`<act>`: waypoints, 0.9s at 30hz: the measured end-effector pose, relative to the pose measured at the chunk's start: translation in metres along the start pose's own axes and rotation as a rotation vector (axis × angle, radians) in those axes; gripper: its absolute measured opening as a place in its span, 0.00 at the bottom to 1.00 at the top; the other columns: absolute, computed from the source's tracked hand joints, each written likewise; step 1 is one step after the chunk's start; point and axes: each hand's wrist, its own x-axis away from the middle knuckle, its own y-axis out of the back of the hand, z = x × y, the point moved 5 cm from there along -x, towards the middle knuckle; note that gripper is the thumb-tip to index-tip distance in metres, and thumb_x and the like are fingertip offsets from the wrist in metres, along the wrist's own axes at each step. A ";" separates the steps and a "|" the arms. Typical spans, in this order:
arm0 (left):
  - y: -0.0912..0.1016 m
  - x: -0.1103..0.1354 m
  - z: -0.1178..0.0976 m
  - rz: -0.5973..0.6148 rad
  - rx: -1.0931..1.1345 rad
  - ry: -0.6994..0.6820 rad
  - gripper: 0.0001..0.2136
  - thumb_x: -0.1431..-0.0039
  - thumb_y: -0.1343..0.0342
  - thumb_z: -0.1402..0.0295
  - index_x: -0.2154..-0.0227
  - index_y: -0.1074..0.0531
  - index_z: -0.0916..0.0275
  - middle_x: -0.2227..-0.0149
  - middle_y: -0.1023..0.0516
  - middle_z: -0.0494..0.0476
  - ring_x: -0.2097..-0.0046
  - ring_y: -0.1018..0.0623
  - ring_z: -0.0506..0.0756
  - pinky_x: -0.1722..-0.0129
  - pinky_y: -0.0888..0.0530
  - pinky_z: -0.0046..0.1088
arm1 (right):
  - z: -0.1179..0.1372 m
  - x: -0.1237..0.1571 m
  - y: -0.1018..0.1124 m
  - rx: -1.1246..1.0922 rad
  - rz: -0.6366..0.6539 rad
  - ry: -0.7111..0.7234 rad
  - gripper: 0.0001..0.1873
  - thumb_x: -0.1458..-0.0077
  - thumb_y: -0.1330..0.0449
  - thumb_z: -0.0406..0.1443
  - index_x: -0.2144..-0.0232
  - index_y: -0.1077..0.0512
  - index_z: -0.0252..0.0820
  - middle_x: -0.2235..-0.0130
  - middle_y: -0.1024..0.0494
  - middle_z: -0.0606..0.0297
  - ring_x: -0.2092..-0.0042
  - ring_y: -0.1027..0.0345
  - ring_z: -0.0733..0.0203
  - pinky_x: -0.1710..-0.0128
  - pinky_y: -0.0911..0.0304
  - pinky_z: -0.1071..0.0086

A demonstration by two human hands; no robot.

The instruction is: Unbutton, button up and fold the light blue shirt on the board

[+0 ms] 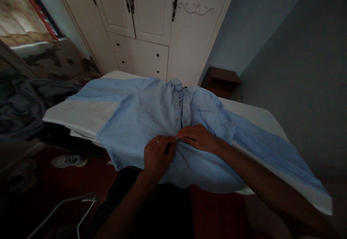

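Note:
A light blue button-up shirt (146, 112) lies spread face up, its sleeves stretched out to both sides and its collar at the far edge. Its front is parted at the top, with several small buttons showing along one placket. My left hand (159, 154), a ring on one finger, pinches the placket lower down. Fingertips of my right hand (199, 137) meet it there, closed on the same strip of cloth. Whatever button lies between the fingertips is hidden.
The shirt rests on a white table (81, 114). Behind it stands a white wardrobe (151, 25), with a brown wooden box (221, 80) to its right. Dark clothes (24, 105) are heaped at left. A shoe (69, 161) and white hanger (62, 203) are lower left.

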 end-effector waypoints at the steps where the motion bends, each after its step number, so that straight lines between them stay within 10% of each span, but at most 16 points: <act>1: 0.000 0.000 0.000 0.008 -0.004 0.004 0.04 0.40 0.46 0.72 0.67 0.27 0.60 0.67 0.18 0.53 0.65 0.21 0.52 0.62 0.24 0.31 | 0.000 0.000 -0.001 0.009 0.015 -0.006 0.08 0.36 0.47 0.33 0.58 0.28 0.43 0.61 0.19 0.63 0.59 0.24 0.66 0.60 0.29 0.72; 27: 0.000 -0.002 -0.002 -0.009 -0.071 -0.003 0.03 0.41 0.45 0.70 0.68 0.27 0.60 0.69 0.19 0.53 0.67 0.21 0.52 0.65 0.25 0.29 | 0.003 -0.001 -0.004 0.041 0.003 0.011 0.07 0.37 0.50 0.28 0.63 0.35 0.44 0.59 0.20 0.63 0.58 0.24 0.64 0.60 0.29 0.68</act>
